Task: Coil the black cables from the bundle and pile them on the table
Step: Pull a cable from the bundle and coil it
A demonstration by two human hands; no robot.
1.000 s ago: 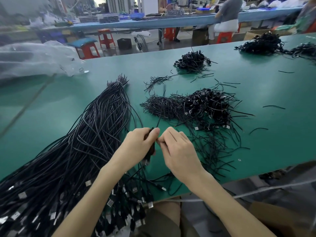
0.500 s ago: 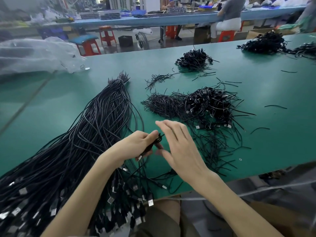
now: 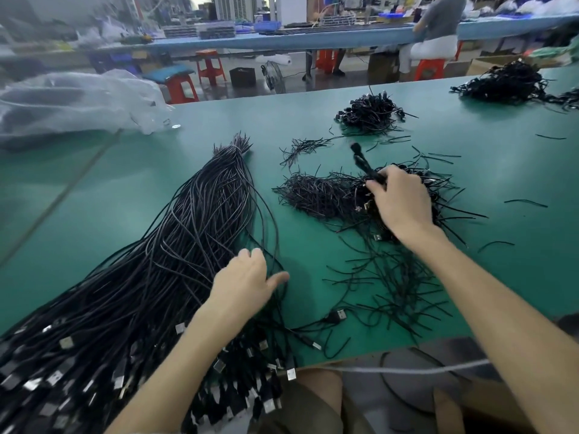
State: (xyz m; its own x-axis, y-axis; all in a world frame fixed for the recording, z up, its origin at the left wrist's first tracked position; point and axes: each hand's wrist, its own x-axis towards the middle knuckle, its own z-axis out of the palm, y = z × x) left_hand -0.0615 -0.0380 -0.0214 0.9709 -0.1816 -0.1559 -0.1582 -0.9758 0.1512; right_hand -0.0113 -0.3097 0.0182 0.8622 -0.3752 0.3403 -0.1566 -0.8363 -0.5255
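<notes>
Coil (image 3: 363,166) in right hand (image 3: 399,203); left (image 3: 242,281) slack

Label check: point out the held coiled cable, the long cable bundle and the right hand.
coiled cable (image 3: 362,164), head view, part above fingers
cable bundle (image 3: 200,233), head view, middle strands
right hand (image 3: 402,203), head view, its back

A long bundle of black cables (image 3: 175,245) fans across our green table (image 3: 94,198), gathered tight at its far end, with silver-tipped plugs spilling over the near edge. One coiled cable (image 3: 363,164), gripped in our right hand (image 3: 399,202), juts up tilted above the tangled pile (image 3: 316,195) just right of the bundle.
</notes>
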